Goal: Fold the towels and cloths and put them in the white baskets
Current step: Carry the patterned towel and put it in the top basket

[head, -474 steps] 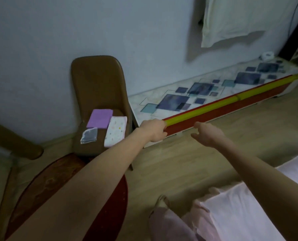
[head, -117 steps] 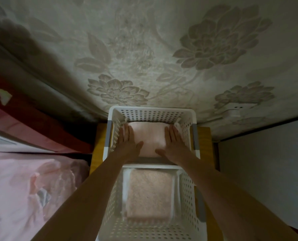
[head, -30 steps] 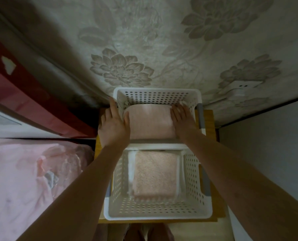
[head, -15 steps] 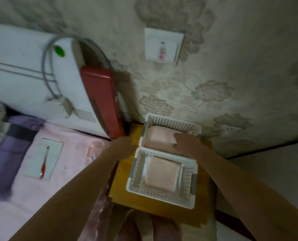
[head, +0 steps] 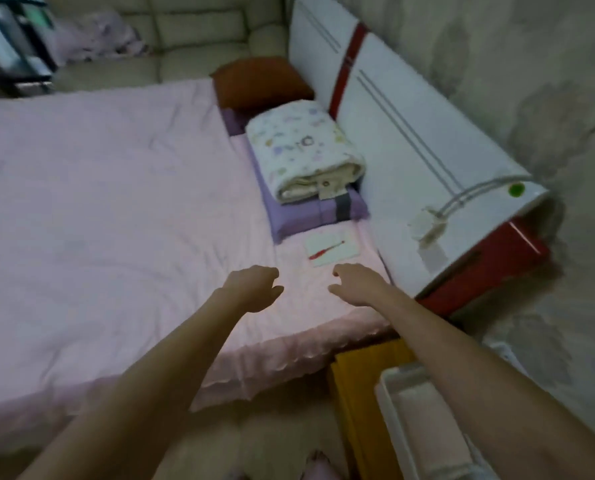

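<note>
Both my arms reach out over the pink bed sheet. My left hand hangs with loosely curled fingers and holds nothing. My right hand is beside it, fingers relaxed, also empty. Just beyond my hands a small white cloth with a red pen-like thing on it lies flat on the sheet. The white basket with a pink towel inside shows at the lower right, partly hidden by my right forearm, on a yellow stand.
A folded patterned white blanket lies on a purple pillow by the white and red headboard. A brown cushion sits behind it. A cream sofa stands at the back.
My hands have left the basket and its folded pink towels. My view has swung left from the basket to the bed, and both empty hands now hover over the sheet.
</note>
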Demonstrator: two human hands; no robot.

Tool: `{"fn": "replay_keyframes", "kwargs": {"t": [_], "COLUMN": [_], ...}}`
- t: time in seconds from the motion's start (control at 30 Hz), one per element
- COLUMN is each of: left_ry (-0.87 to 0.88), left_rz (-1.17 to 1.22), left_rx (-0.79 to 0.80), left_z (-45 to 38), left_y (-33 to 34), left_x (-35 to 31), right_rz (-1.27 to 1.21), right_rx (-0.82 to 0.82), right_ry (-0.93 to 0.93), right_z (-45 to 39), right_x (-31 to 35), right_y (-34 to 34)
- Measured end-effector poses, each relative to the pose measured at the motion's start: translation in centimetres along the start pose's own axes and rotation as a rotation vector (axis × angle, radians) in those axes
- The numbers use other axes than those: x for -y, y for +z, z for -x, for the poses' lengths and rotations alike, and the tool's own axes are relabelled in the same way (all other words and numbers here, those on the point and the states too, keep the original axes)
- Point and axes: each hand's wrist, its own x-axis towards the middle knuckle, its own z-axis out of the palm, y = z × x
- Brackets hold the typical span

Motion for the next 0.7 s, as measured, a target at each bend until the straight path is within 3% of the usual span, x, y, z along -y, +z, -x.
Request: {"fn": "replay_keyframes", "kwargs": {"t": [0.2,0.4,0.7], "left_ry": [-0.418,-0.765,-1.129], "left_rz": [0.213,0.347,0.589], "left_rx": [-0.094,-0.126,-0.185], "left_z": [14.8,35.1,60.2], "left_y": [2.8,10.5,20.4], "left_x": [17.7,33.3,47.5], "right_rz": [0.28,0.473,0.632], "right_rx": [0.077,0.149,0.221], "right_ry": [-0.35,-0.688,-1.087], "right_z": [-2.0,3.4,15.9], "right_x": [22.4,48.1,76.1], "right_y": [1.5,11.1,24.9]}}
